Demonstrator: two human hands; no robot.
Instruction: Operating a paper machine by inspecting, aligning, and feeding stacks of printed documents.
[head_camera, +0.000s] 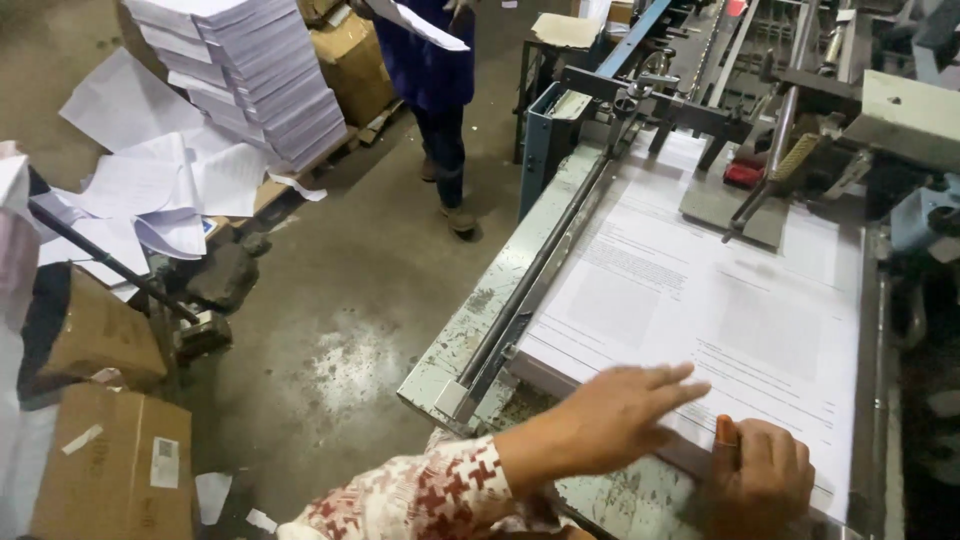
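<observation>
Presently catalogued, lower centre of frame: left hand (610, 420), fingers spread flat on the near edge of the printed sheet stack (700, 310), apparently to square it. Right hand (757, 480), lower right, curled against the same edge, thumb up; what it pinches, if anything, cannot be told. Stack: white, faintly printed, lying on the feeder table (470, 330). Upper left: paper pile (250, 70).

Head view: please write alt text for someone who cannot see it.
Two bare hands, the left hand flat and the right hand at the near edge, rest on a stack of printed sheets on a worn machine table. Another person stands on the concrete floor beside stacked paper and cardboard boxes.
</observation>
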